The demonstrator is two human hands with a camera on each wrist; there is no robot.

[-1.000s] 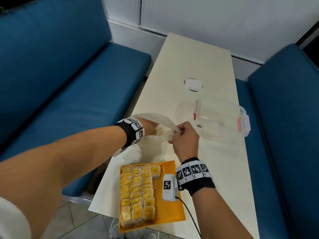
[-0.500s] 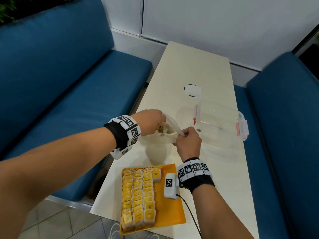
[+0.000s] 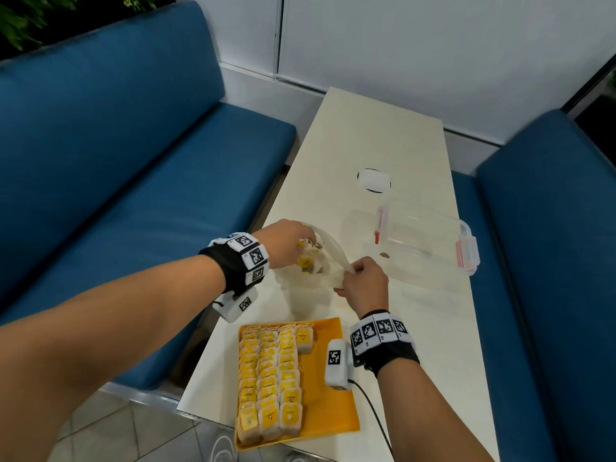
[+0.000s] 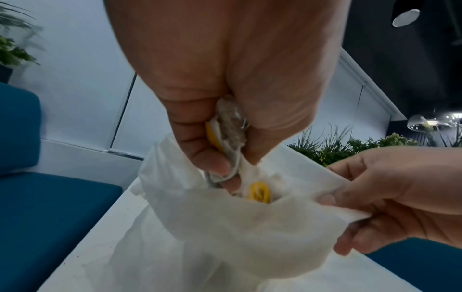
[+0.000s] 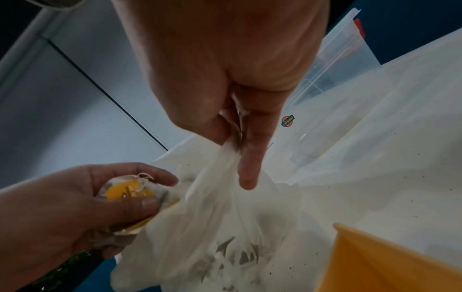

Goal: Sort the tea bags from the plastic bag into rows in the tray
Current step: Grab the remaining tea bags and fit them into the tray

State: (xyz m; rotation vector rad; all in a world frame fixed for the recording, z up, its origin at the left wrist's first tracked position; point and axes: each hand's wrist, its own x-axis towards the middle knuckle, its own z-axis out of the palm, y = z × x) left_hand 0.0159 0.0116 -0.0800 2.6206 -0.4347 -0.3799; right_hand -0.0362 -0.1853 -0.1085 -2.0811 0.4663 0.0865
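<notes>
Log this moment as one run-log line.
left hand: grips tea bags | right hand: pinches plastic bag rim | tray: three rows, fourth begun

Both forearms are bare, with no sleeve reaching the wrists. Left wrist band [image 3: 233, 261]: a black fabric cuff with a ring of white square tiles over it, each printed with a black-and-white coded marker. Left camera unit [image 3: 237, 305]: a white rounded box just below that cuff, bearing one such marker. Right wrist band [image 3: 383, 338]: the same black cuff and marker tiles. Right camera unit [image 3: 337, 365]: a white box beside that cuff, one marker on top; a thin black cable [image 3: 373, 415] leaves its near end.
</notes>
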